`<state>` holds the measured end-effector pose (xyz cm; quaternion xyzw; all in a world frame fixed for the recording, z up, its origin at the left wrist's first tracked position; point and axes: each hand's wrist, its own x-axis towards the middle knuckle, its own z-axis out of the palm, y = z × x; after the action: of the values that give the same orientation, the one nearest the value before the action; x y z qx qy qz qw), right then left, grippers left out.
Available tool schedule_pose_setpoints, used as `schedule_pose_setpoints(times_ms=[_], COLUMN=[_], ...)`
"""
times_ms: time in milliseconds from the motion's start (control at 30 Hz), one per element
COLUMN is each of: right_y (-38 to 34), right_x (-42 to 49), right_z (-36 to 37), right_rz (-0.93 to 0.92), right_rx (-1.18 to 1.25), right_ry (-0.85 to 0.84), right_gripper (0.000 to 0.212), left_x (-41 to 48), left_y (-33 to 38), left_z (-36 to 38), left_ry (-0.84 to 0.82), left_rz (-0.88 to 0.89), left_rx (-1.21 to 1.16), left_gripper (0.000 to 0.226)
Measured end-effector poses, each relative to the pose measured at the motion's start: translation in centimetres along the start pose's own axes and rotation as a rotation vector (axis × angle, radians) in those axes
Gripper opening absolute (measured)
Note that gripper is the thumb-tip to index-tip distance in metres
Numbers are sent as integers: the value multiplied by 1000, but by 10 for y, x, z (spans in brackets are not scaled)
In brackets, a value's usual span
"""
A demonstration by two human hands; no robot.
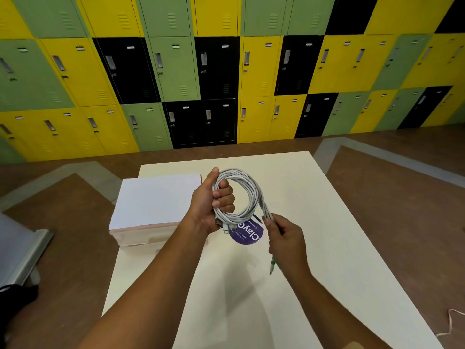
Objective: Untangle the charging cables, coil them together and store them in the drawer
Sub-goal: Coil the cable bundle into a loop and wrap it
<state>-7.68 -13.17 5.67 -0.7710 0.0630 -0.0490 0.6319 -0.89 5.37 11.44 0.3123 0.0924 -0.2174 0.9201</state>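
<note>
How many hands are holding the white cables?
2. The left hand grips the left side of the cable coil; the right hand pinches its loose strands, lower right.

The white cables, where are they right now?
In the head view the coiled white cables are held above the table, over a purple sticker: the left hand grips the coil's left side, the right hand pinches its loose tail.

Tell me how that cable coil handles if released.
Likely floppy: the cable coil holds its ring only where the left hand grips. Untied, it would probably spring loose. The tail in the right hand would likely dangle.
</note>
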Motion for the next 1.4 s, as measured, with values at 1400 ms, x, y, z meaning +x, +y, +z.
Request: schedule_pose_setpoints(times_ms=[1400], right_y=[-24], right_x=[4], right_z=[-25], right_rz=[494], right_rx=[609], right_ry=[-741], right_gripper=[26], left_x=[-3], left_y=[-3], left_z=[0], left_ry=[-115], left_rz=[77], left_rx=[-90], left_gripper=[50])
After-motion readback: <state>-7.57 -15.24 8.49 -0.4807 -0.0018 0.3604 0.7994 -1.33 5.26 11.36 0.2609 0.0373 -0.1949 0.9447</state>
